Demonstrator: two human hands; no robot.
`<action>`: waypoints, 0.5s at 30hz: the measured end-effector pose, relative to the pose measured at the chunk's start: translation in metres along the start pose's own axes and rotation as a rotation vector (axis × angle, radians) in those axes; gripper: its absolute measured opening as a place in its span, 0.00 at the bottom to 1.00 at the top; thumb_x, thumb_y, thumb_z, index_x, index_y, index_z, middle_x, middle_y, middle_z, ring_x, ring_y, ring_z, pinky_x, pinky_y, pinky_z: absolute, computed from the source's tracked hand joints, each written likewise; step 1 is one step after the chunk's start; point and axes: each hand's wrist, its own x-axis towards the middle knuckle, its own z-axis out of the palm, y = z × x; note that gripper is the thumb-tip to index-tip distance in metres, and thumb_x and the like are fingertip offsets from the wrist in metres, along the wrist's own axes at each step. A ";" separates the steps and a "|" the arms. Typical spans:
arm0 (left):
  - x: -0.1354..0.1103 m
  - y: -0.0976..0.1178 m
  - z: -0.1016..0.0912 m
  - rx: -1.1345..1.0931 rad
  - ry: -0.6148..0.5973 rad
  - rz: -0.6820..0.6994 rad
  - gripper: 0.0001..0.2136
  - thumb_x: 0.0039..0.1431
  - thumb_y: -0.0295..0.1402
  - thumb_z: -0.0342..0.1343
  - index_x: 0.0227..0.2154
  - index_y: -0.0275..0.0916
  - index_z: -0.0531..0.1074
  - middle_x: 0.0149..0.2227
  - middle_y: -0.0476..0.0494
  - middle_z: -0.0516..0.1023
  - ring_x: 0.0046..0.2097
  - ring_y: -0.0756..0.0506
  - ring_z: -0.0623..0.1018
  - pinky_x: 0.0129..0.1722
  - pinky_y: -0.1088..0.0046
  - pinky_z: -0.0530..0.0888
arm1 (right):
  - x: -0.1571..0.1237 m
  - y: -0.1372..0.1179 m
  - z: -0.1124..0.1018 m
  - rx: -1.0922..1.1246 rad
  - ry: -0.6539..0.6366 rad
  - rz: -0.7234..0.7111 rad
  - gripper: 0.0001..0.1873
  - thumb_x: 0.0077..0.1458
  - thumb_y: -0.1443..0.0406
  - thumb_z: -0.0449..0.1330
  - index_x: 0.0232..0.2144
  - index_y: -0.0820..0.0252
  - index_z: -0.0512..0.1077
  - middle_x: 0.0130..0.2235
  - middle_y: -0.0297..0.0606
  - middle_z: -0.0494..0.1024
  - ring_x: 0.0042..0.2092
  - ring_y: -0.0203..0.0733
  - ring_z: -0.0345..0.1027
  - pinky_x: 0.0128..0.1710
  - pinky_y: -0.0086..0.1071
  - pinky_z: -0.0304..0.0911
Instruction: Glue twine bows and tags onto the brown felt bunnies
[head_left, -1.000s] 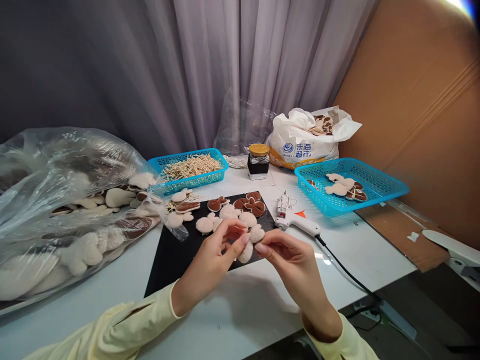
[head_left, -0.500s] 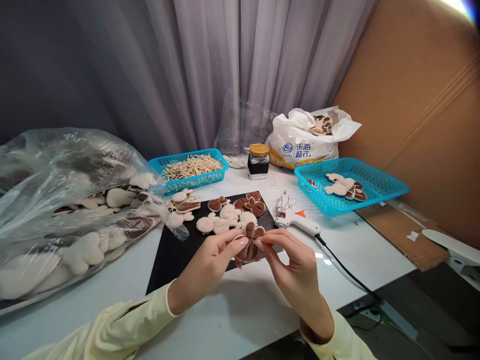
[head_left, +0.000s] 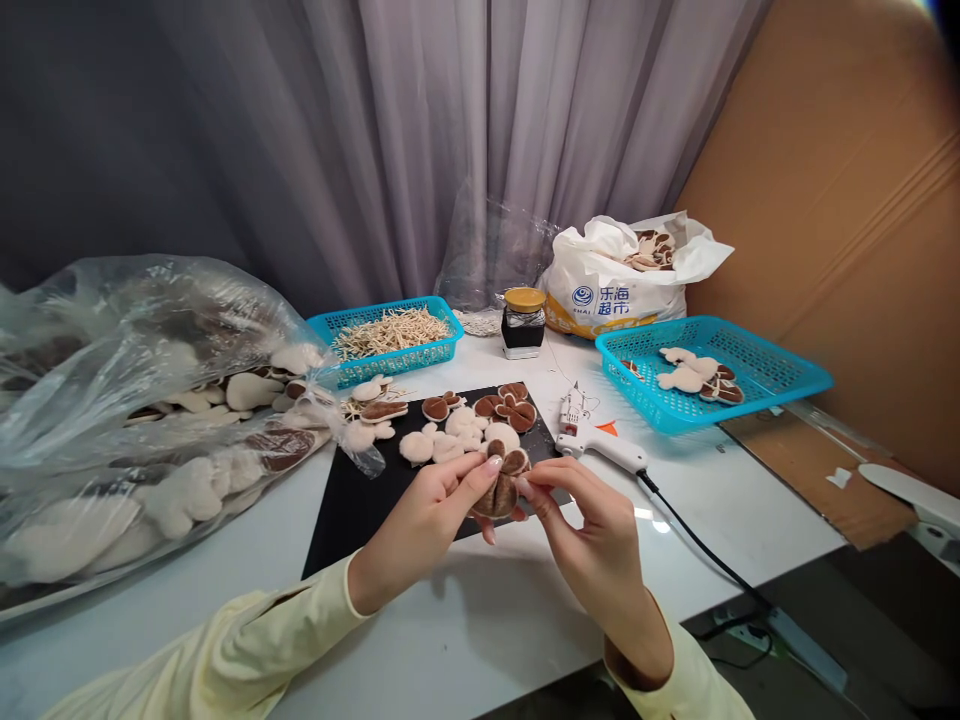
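Between my two hands is a brown plush bunny-head piece with two ears and a pale edge, its slit brown side facing me. My left hand pinches it from the left, thumb on the front near the ears. From the right, my right hand grips its edge between thumb and fingers. Just beyond them, cream plush pieces and brown plush pieces of similar shape lie on a black mat. A white hot glue gun rests right of the mat.
A clear plastic bag of plush pieces fills the left side. One blue basket holds thin pale strips; another blue basket holds plush pieces. Behind stand a gold-lidded jar and a white shopping bag. The glue gun's black cord runs off right.
The view has shifted slightly, so everything sits a little further right. My left thumb has moved up toward the ears, and more of the slit front shows. Both hands keep hold.
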 end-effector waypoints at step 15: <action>-0.006 -0.001 0.004 0.143 -0.085 -0.056 0.09 0.61 0.37 0.46 0.36 0.38 0.66 0.25 0.52 0.65 0.28 0.51 0.66 0.26 0.77 0.63 | -0.001 0.000 -0.004 0.052 -0.054 -0.030 0.09 0.54 0.75 0.51 0.29 0.58 0.66 0.32 0.38 0.72 0.33 0.38 0.65 0.30 0.31 0.62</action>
